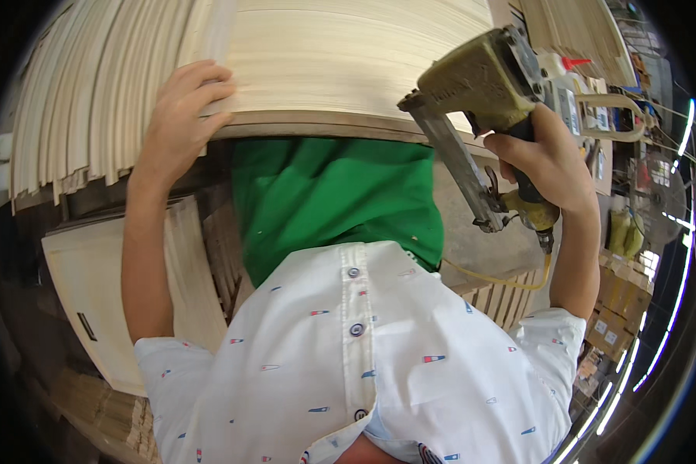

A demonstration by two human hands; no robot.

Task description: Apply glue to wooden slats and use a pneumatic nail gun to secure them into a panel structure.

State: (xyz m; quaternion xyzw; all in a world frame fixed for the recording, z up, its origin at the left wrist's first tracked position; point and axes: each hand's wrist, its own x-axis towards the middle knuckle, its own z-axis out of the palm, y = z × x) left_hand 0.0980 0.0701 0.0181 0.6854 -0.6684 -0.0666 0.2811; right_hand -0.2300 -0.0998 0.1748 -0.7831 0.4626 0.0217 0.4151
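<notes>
Fingers of the left hand (184, 116) lay spread and slightly curled over the front edge of the stack of pale wooden boards (348, 54), pressing on the top board and gripping nothing. That stack sat on the bench (487, 232), and every place below is given from it. At the stack's right front corner the right hand (545, 162) was wrapped tight around the handle of an olive pneumatic nail gun (479, 85); the gun's head rested against or just above the stack's edge, though contact could not be told. Its long grey magazine (456, 166) slanted down and away from the stack toward the person. A yellow air hose (510, 282) curved off the gun's base, well below the stack. Directly under the stack's front edge showed green cloth (332, 201), and nearer still the person's white patterned shirt (363, 363). Left of and below the stack lay a pale flat panel (93, 294). Beyond the stack's right end stood a white glue bottle with a red tip (558, 63)
</notes>
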